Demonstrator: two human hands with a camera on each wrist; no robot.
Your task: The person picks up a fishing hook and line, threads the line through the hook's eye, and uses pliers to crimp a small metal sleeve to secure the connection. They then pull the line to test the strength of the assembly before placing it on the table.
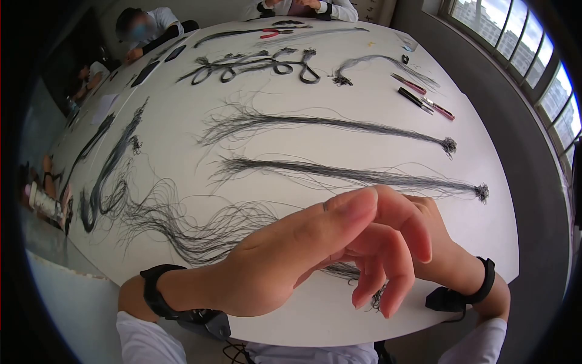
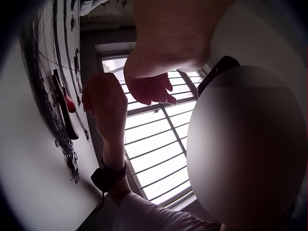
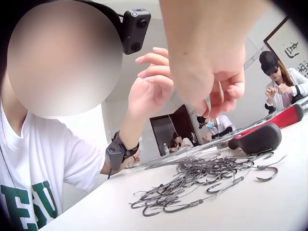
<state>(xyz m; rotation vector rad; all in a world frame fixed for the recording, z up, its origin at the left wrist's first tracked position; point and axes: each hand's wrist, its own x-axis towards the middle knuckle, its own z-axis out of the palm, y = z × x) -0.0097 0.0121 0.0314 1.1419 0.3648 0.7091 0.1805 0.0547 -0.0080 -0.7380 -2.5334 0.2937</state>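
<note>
My left hand (image 1: 315, 242) is raised over the near part of the table, with its fingers loosely bent and nothing in them. Behind it, partly hidden in the head view, is my right hand (image 1: 433, 224); in the right wrist view its fingers (image 3: 226, 96) hang down, relaxed, with nothing visible between them. Beneath both hands lies a wavy bundle of dark fishing line (image 1: 200, 233), its hook end (image 1: 379, 297) showing below the left fingers. Metal fish hooks (image 3: 192, 180) lie heaped on the tabletop in the right wrist view.
Two straighter line bundles (image 1: 327, 123) (image 1: 351, 175) lie farther off, hook ends to the right. Pliers (image 1: 415, 100) with dark and red handles rest at the right. Looped bundles (image 1: 254, 67) lie beyond. More bundles (image 1: 115, 158) are on the left. Other people (image 1: 148, 30) sit around the table.
</note>
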